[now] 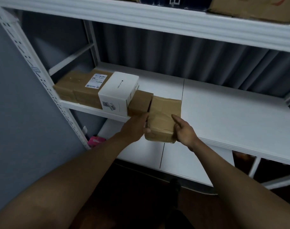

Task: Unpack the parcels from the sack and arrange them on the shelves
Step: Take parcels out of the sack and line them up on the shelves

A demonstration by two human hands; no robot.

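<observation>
Between your hands, the crumpled brown paper-wrapped parcel (163, 119) overhangs the white shelf (223, 109); left hand (136, 128) apparently grips it, right hand (184, 131) rests relaxed alongside, aligning it.

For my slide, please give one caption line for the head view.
Both hands set a brown paper parcel at the end of a row of boxes on the white shelf.
</observation>
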